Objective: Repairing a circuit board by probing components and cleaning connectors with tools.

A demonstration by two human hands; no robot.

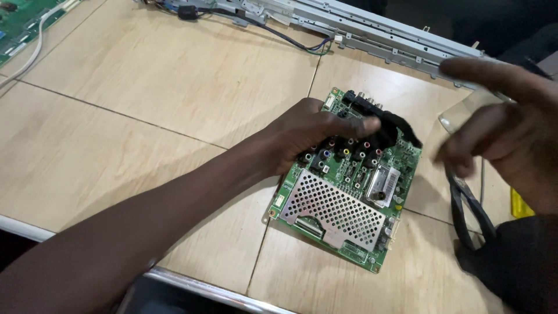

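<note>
A green circuit board (349, 192) lies flat on the beige tiled surface (145, 116), with a perforated metal shield (331, 209) on its near half and a row of coloured round sockets (349, 152) further back. My left hand (317, 136) reaches in from the lower left and grips the board over the sockets, fingers laid across them. My right hand (500, 122) hovers blurred at the right, index finger stretched out to the left. Its curled lower fingers close on the top of a black-handled tool (468, 215) that hangs down from them.
A long grey metal rail (378, 35) runs across the back, with a black cable (261, 26) beside it. Another green board (20, 23) with a white cable sits at the far left. A clear plastic piece (456, 113), a yellow object (520, 204) and dark cloth (517, 261) lie at the right.
</note>
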